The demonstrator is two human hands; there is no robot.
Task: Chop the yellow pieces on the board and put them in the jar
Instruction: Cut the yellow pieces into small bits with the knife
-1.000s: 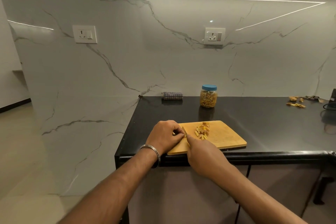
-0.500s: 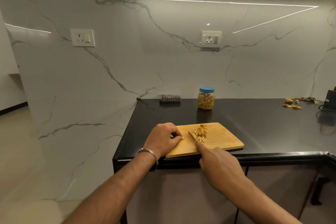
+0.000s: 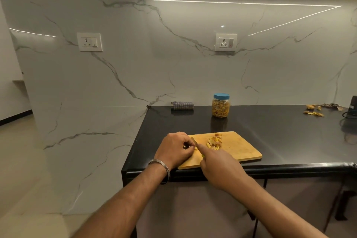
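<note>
Chopping step in hand: right hand (image 3: 218, 166) grips knife (image 3: 194, 140), left hand (image 3: 174, 149) pinches 1 yellow piece (image 3: 195, 148) at the near-left of board (image 3: 239, 149), beside the cut pile (image 3: 214, 142). Blade's long axis runs from the right hand away and leftward, tip toward the wall; the piece's own axis is too hidden to tell. Next move, as judged: press down clear of the left fingertips, then open the lidded jar (image 3: 221, 106), well apart behind the board.
</note>
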